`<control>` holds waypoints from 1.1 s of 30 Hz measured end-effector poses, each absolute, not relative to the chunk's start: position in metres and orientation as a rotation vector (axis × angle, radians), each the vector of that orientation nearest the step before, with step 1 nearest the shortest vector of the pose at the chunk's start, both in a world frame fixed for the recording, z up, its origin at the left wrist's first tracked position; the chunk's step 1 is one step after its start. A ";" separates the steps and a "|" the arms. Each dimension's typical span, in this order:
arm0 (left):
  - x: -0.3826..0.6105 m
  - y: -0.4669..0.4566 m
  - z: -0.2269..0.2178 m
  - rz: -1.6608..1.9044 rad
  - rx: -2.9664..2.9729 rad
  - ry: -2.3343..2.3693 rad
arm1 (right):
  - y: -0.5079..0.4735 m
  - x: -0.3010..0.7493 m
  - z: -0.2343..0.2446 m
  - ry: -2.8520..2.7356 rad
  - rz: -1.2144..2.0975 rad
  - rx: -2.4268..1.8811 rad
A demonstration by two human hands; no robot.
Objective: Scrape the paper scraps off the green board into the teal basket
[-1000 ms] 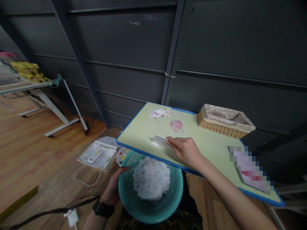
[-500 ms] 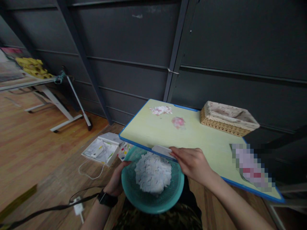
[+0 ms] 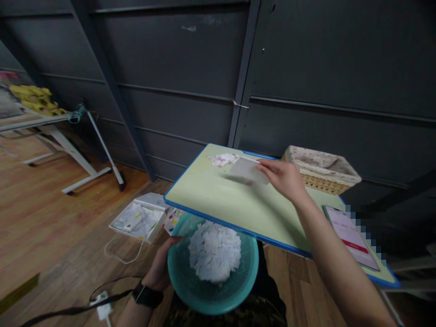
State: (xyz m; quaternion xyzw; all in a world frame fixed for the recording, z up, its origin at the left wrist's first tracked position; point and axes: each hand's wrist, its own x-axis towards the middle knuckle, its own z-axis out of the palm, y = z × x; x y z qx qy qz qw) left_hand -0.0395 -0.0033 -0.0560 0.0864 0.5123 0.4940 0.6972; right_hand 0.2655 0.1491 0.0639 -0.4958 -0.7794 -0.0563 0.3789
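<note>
My left hand (image 3: pixel 160 268) grips the rim of a teal mesh bowl (image 3: pixel 190 295) held below the near edge of a pale green table (image 3: pixel 225 204). The bowl holds a heap of white paper scraps (image 3: pixel 214 250). My right hand (image 3: pixel 284 179) is stretched over the far part of the table, pinching a white card (image 3: pixel 245 170), which is slightly blurred. Just left of the card lies a small pile of white and pink scraps (image 3: pixel 223 159).
A wicker basket (image 3: pixel 322 170) stands at the table's back right, a printed sheet (image 3: pixel 350 236) at its right end. On the wooden floor to the left lie an open white case (image 3: pixel 139 218) and cables (image 3: pixel 112 297). A dark metal wall is behind. Another table (image 3: pixel 37 120) stands far left.
My right hand has carried the white card from the table's near edge, above the bowl, to the far side by the scrap pile. The pink patch is now hidden behind the card.
</note>
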 end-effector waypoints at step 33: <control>-0.040 -0.008 -0.073 1.035 0.031 1.250 | 0.241 0.239 0.088 -2.477 -0.037 -1.563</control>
